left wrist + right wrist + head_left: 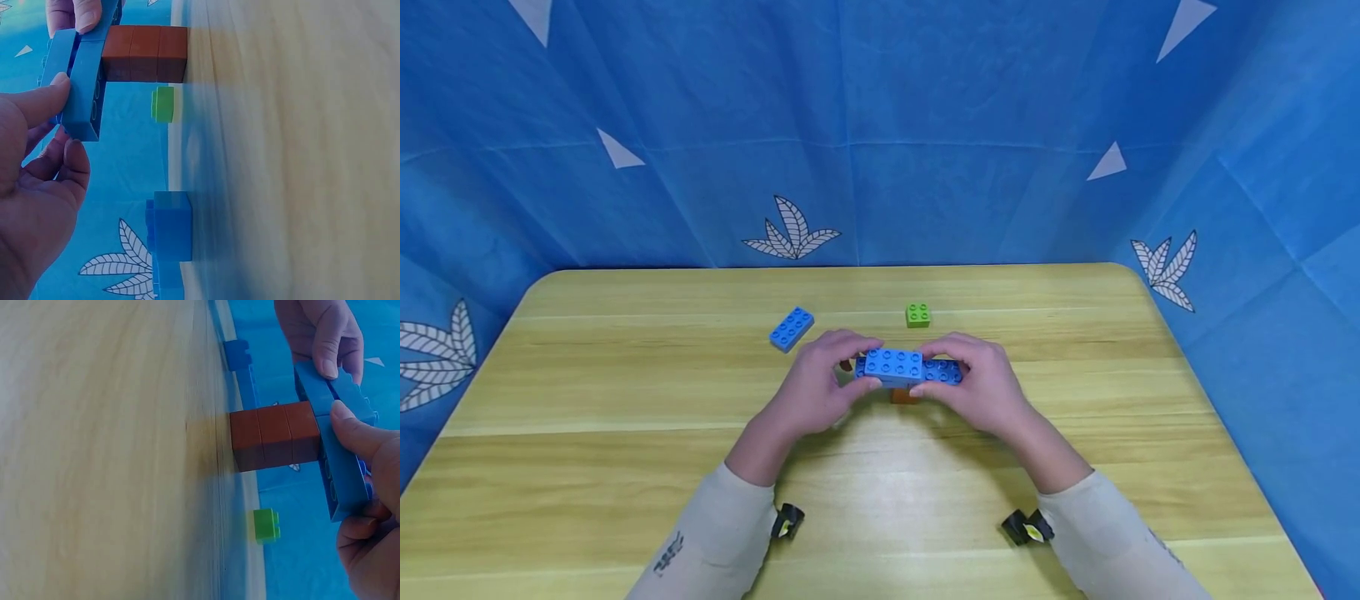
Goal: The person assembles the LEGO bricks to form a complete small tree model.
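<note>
A tower stands on the wooden table, with a short column of brown bricks (145, 54) at its foot. Across the column lies a row of two blue bricks (943, 372), set end to end. Over their joint sits another studded blue brick (892, 364), and a narrow dark gap shows under part of it in both wrist views. My left hand (820, 383) pinches this top brick at its left end, thumb in front and fingers behind. Its right end is pinched the same way by my right hand (981, 383). The fingers partly hide the lower blue row.
Behind my left hand a loose blue brick (792, 329) lies at an angle on the table (625, 375). A small green brick (917, 316) stands beyond the tower, slightly to its right. A blue patterned cloth (850, 125) hangs along the table's back edge and sides.
</note>
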Demonstrator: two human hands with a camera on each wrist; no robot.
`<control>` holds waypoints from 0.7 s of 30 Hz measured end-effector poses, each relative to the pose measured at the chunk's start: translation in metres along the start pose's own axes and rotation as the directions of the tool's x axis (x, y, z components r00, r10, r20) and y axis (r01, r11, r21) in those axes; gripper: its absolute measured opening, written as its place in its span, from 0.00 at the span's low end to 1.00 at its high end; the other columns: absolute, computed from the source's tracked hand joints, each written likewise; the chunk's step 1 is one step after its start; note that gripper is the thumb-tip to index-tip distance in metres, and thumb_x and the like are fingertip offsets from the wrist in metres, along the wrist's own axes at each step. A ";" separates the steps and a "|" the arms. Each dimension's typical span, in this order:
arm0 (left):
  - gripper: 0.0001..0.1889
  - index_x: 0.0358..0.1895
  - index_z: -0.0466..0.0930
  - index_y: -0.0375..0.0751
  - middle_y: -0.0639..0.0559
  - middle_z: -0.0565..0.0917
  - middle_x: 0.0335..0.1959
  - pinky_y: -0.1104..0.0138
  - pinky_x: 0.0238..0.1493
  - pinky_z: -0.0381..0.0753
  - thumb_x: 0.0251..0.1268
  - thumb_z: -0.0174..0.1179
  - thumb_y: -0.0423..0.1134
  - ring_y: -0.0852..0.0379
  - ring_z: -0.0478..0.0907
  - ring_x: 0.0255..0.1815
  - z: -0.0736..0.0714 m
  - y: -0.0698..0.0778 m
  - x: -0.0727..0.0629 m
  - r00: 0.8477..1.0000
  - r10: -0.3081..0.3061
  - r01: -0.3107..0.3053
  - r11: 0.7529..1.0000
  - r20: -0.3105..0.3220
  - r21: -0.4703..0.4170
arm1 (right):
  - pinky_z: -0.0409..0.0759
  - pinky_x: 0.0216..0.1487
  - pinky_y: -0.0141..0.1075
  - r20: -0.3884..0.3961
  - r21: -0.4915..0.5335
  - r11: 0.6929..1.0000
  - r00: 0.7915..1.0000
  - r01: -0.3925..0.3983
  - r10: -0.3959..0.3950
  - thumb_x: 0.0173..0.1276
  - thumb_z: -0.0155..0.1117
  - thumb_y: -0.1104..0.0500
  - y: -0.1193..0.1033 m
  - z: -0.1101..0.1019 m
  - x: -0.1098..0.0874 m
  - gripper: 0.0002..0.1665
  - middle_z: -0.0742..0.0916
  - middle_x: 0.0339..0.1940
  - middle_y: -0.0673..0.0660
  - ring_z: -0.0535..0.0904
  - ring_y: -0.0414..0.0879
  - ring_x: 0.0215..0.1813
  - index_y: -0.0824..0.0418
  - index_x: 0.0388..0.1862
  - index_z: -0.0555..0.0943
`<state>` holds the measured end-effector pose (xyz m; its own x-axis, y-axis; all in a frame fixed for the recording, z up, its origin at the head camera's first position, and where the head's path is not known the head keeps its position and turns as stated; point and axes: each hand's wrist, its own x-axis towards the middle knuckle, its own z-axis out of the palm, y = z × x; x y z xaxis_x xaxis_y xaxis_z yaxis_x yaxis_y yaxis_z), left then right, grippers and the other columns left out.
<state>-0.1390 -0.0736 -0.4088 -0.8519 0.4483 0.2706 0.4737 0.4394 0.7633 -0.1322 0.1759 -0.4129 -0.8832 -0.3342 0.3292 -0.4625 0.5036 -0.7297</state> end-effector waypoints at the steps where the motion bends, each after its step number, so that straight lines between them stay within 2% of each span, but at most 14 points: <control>1: 0.24 0.60 0.82 0.41 0.51 0.82 0.53 0.57 0.42 0.81 0.60 0.72 0.34 0.56 0.74 0.44 0.000 0.000 0.000 1.000 0.004 -0.004 1.000 0.002 0.006 | 0.77 0.33 0.35 0.001 -0.002 1.000 1.000 0.003 -0.003 0.49 0.85 0.56 0.000 0.000 0.000 0.25 0.87 0.43 0.48 0.80 0.42 0.39 0.58 0.47 0.88; 8: 0.24 0.61 0.81 0.40 0.49 0.81 0.53 0.59 0.47 0.81 0.61 0.72 0.37 0.55 0.76 0.47 -0.003 0.002 0.001 1.000 0.018 -0.019 0.999 0.020 0.047 | 0.72 0.31 0.34 0.012 -0.027 1.000 1.000 0.006 -0.005 0.49 0.85 0.55 0.002 -0.002 -0.001 0.27 0.87 0.44 0.49 0.77 0.42 0.36 0.59 0.49 0.87; 13: 0.24 0.62 0.81 0.42 0.50 0.80 0.54 0.61 0.50 0.80 0.62 0.71 0.38 0.56 0.76 0.52 -0.005 0.003 0.001 0.999 0.001 -0.003 0.999 0.037 0.053 | 0.72 0.32 0.35 0.021 -0.040 0.999 1.000 0.020 -0.019 0.50 0.85 0.55 0.002 -0.003 0.000 0.27 0.87 0.45 0.49 0.78 0.42 0.38 0.59 0.50 0.87; 21: 0.24 0.63 0.81 0.43 0.51 0.80 0.53 0.59 0.50 0.79 0.63 0.70 0.40 0.56 0.72 0.54 -0.005 0.006 0.003 0.998 -0.001 -0.006 0.993 0.061 0.116 | 0.71 0.31 0.34 0.020 -0.033 0.999 1.000 -0.013 0.013 0.49 0.85 0.56 0.003 -0.004 0.000 0.28 0.87 0.45 0.49 0.77 0.42 0.37 0.59 0.50 0.87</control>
<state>-0.1399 -0.0734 -0.4006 -0.8373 0.4946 0.2331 0.5013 0.5240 0.6886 -0.1334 0.1801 -0.4127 -0.8875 -0.3432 0.3075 -0.4536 0.5334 -0.7139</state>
